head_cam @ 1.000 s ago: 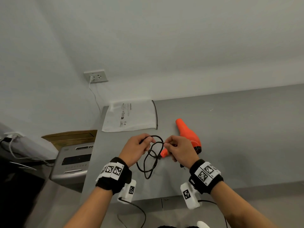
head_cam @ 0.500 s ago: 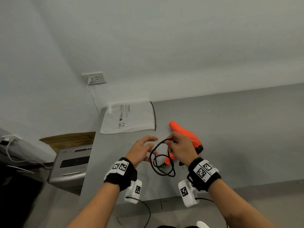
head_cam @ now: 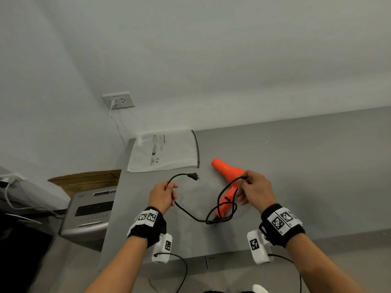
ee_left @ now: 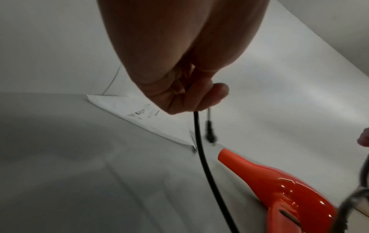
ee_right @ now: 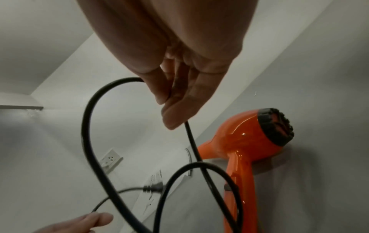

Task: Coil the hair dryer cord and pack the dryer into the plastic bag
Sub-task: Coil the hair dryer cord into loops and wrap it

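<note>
While both hands pinch the thin black dryer cord, coil's loose.
Left hand grips nr plug, right hand holds loops; slack grip = loops spill, snag orange plastic hair dryer on grey bench.

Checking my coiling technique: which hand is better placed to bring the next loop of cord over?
Probably the left hand: it grips the cord near the free plug, while the right hand pinches the gathered loops above the hair dryer.
</note>
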A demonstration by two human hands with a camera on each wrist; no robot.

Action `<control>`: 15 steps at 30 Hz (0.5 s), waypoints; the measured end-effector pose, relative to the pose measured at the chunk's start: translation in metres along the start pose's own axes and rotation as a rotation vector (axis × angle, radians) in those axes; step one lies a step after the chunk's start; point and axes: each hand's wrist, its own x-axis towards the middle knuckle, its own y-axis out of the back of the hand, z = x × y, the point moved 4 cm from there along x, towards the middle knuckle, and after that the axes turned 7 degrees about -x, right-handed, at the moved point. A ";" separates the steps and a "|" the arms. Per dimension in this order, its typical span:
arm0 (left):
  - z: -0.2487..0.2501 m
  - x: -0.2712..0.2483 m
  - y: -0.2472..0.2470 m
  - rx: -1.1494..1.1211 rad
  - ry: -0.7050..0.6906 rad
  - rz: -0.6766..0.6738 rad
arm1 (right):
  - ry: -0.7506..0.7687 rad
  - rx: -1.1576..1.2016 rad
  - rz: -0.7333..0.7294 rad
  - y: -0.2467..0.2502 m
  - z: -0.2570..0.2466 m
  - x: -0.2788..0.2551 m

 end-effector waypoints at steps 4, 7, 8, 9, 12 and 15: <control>0.001 0.005 0.007 0.044 -0.043 -0.018 | 0.075 0.011 0.031 0.009 -0.016 -0.005; 0.012 -0.001 -0.006 0.118 -0.102 -0.111 | 0.176 0.049 0.004 0.008 -0.043 -0.012; 0.016 -0.004 -0.014 0.148 -0.121 -0.156 | 0.206 0.065 -0.006 0.006 -0.053 -0.015; 0.020 -0.009 -0.022 0.192 -0.139 -0.214 | 0.236 0.081 -0.012 0.005 -0.063 -0.017; 0.033 -0.033 -0.051 0.366 -0.185 -0.465 | 0.300 0.120 -0.021 0.001 -0.087 -0.019; 0.040 -0.061 -0.075 0.453 -0.181 -0.675 | 0.342 0.119 -0.031 -0.003 -0.098 -0.018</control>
